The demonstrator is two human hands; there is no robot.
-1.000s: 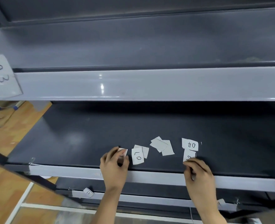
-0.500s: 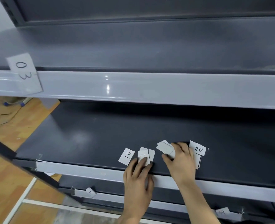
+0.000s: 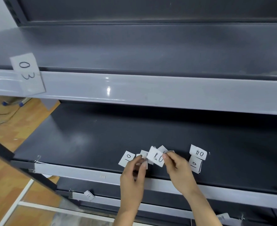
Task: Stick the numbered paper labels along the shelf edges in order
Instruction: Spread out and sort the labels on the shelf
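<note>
The right hand pinches a white slip marked 08 between thumb and fingertips, held just above the dark middle shelf near its front edge. The left hand, close beside it, has its fingers curled on a smaller slip — too blurred for me to read its number. More paper lies loose on the same shelf: a slip marked 10 just left of the left hand, and to the right of the right hand a slip marked 04 with a second 10 slip touching it in front. On the upper shelf edge, far to the left, the 03 label is stuck on — its top stands above the edge. A small label sits on the lowest edge below
</note>
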